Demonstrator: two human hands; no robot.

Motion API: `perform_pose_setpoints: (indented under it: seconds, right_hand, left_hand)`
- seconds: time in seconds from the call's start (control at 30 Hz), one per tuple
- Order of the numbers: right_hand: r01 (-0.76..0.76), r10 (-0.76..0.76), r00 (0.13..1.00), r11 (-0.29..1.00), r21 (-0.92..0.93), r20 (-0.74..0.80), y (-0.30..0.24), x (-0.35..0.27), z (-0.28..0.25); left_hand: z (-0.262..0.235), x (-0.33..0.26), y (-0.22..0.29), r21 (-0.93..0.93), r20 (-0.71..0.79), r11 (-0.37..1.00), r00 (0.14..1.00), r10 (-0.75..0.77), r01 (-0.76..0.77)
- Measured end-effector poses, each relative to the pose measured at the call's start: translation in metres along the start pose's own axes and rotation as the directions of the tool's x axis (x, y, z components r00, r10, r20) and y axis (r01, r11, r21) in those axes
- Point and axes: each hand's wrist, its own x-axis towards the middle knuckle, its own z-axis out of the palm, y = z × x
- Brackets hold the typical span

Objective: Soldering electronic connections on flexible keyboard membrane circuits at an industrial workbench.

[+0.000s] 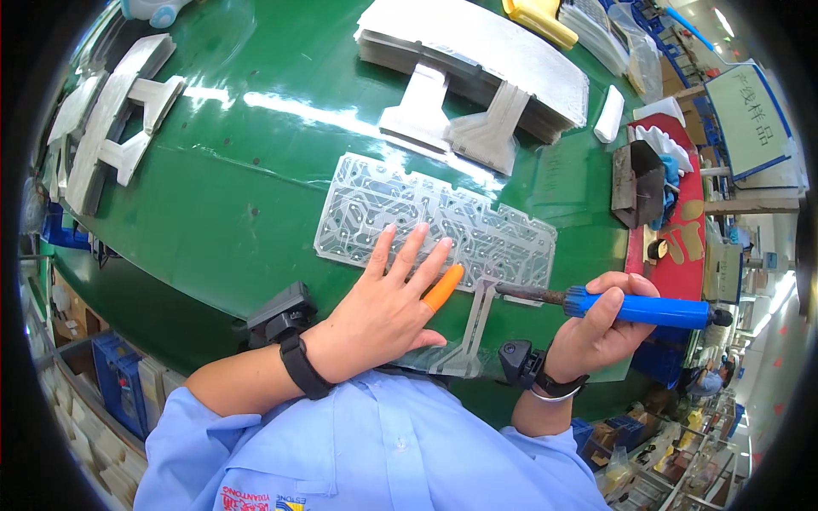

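A clear keyboard membrane sheet (366, 200) printed with silvery circuit traces lies flat on the green table. My left hand (388, 307) rests on its near edge with fingers spread, an orange finger cot (443, 288) on one finger. In my right hand (601, 328) is a soldering iron (639, 310) with a blue handle, its fingers wrapped round the grip. The iron's dark tip points left and reaches the sheet's near edge, where a ribbon tail (477, 328) runs toward me. Whether the tip touches the sheet I cannot tell.
A tall stack of similar sheets (486, 43) stands beyond, tails toward me. More stacks (119, 111) lie at the far left. At the right are a dark metal holder (626, 183) on a red mat (694, 196), a white block (608, 113) and a sign board (751, 119).
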Motion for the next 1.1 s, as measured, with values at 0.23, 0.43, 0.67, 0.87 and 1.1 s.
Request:
perform_pose_setpoints:
  seconds: [0.23,0.43,0.67,0.87,1.1]
  right_hand:
    - [0.002,-0.002,0.999,1.0,0.006,0.045,0.002,-0.003,0.002]
    - [-0.001,0.0,0.998,1.0,0.017,0.061,0.003,-0.004,0.006]
    - [-0.018,0.015,0.996,0.999,0.029,0.083,0.007,-0.006,0.007]
    - [-0.013,0.015,0.998,0.999,-0.03,0.055,0.003,0.014,-0.002]
    - [0.031,-0.03,0.958,1.0,-0.001,-0.287,0.022,0.056,-0.013]
  left_hand:
    - [0.002,-0.001,0.0,-0.007,-0.023,1.0,1.0,0.001,-0.001]
    - [0.003,-0.001,0.0,-0.009,-0.023,1.0,1.0,0.007,-0.007]
    - [-0.002,0.002,0.001,0.016,-0.016,1.0,1.0,0.012,-0.012]
    - [-0.012,0.022,0.012,0.038,0.022,0.995,0.996,0.086,-0.087]
    - [0.002,0.028,0.009,0.036,-0.107,0.996,0.991,0.081,-0.078]
